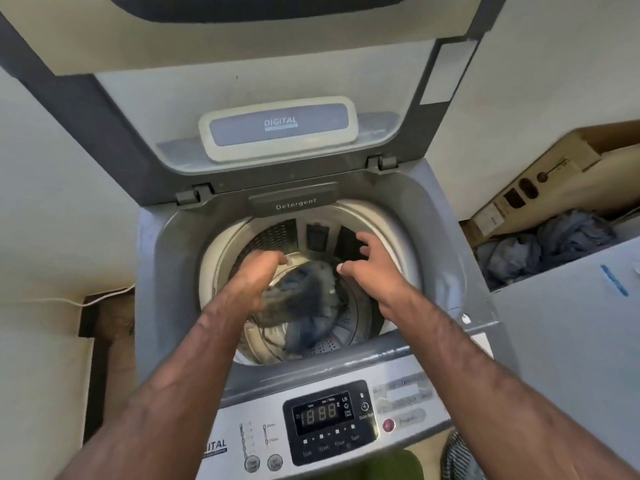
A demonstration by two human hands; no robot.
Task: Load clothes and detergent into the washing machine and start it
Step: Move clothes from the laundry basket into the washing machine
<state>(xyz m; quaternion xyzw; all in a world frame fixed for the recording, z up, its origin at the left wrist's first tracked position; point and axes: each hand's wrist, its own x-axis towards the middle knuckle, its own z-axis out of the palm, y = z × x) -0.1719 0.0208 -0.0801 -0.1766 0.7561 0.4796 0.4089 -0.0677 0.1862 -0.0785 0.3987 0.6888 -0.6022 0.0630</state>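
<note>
A grey top-loading washing machine (173,244) stands in front of me with its lid (145,109) raised. Both my hands are over the open drum (216,258). My left hand (258,273) is curled on a dark blue-grey garment (308,299), which hangs blurred into the drum. My right hand (370,263) hovers just right of the garment with its fingers spread and nothing in it. A closed flap marked Detergent (294,202) sits at the back rim. The control panel (329,419) at the front shows lit digits, with a red button (388,425) beside it.
To the right, a cardboard box (554,174) leans against the wall, with a heap of blue clothes (554,245) below it, behind a white surface (571,341). A white cable (69,301) runs along the left. Striped fabric (457,459) lies at the bottom right.
</note>
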